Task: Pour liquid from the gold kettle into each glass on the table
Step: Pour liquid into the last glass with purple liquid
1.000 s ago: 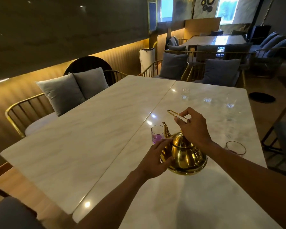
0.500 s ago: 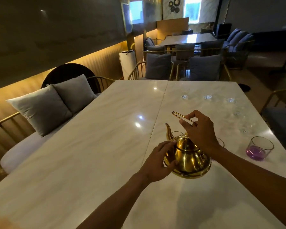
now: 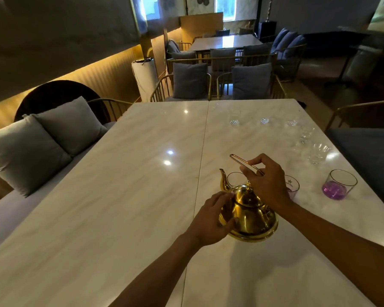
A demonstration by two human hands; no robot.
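The gold kettle (image 3: 251, 214) stands near the front middle of the marble table (image 3: 124, 196), its spout pointing away from me. My right hand (image 3: 267, 181) grips its thin raised handle from above. My left hand (image 3: 211, 218) rests against the kettle's left side. A glass with purple liquid (image 3: 339, 185) stands to the right. Just behind the kettle a clear glass (image 3: 234, 179) sits by the spout, and another glass (image 3: 292, 189) is partly hidden by my right hand. Several empty clear glasses (image 3: 315, 152) line the far right part of the table.
A cushioned bench with grey pillows (image 3: 44, 138) runs along the left edge. Gold-framed chairs (image 3: 190, 85) stand at the far end, another chair (image 3: 364, 138) at the right. A second table (image 3: 226, 42) sits farther back.
The view has swung right and pulled back, so more glasses on the right show. Both hands have stayed on the kettle, which remains on the table in about the same pose.
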